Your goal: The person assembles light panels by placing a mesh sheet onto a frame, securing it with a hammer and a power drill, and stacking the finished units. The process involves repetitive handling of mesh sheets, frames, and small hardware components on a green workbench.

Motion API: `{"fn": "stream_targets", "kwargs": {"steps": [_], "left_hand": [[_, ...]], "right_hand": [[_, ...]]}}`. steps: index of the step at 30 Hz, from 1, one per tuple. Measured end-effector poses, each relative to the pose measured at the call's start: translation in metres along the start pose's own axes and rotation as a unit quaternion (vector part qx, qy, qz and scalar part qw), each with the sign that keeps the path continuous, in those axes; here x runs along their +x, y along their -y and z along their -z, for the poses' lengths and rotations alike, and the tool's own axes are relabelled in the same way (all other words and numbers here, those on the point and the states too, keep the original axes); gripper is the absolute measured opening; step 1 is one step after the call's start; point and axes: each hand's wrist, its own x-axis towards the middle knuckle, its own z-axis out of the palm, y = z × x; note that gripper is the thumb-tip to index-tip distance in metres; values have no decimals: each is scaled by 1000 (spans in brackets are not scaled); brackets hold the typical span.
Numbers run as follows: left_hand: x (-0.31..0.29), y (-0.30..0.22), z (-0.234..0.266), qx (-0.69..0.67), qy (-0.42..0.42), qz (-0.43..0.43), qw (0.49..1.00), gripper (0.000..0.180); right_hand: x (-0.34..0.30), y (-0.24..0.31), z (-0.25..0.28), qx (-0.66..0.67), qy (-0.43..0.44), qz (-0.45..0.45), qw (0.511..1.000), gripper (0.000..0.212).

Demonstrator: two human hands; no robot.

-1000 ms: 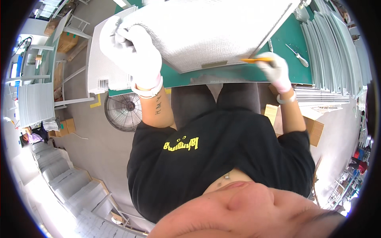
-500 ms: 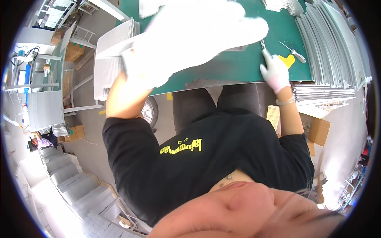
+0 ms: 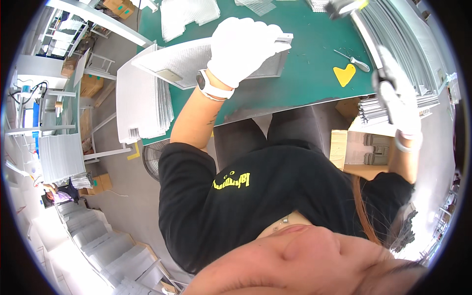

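White fabric, bright almost to glare, on the left hand [image 3: 241, 51], with fingers bunched tight over the edge of a framed mesh panel [image 3: 189, 59]; thumb too washed out to make out. Panel tilted over the left part of the green tabletop [image 3: 305, 78], with a frame corner jutting past the knuckles on the right; cannot tell how much of it rests on the surface. In view, overlapping a stack of mesh sheets [image 3: 147, 93] at the table's left edge, touching or not impossible to tell. White smartwatch [image 3: 216, 91] on the left wrist.

In the right hand [image 3: 400, 101], gloved too, a hammer [image 3: 368, 39], with fingers wrapped round the dark grip beside the table's right edge. Shaft slanting up and leftward to a dark, blurred head near the upper border.

Between the hands, flat on the green, a yellow heart-shaped scraper [image 3: 345, 74], just beside a screwdriver [image 3: 360, 64] with a pale handle. At the far side, a loose mesh sheet [image 3: 189, 19]. To the right, a packed row of pale strips [image 3: 418, 54]. Below table level, a cardboard box [image 3: 339, 152] on the right and a round floor fan [image 3: 151, 160] on the left.
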Motion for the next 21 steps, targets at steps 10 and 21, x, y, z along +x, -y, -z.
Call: {"fn": "stream_targets", "kwargs": {"steps": [10, 21], "left_hand": [[-1, 4, -5, -29, -56, 4, 998, 21], [-3, 3, -15, 27, -59, 25, 998, 24]], "right_hand": [[28, 16, -26, -401, 24, 141, 905, 48], [27, 25, -24, -383, 0, 146, 912, 46]]}}
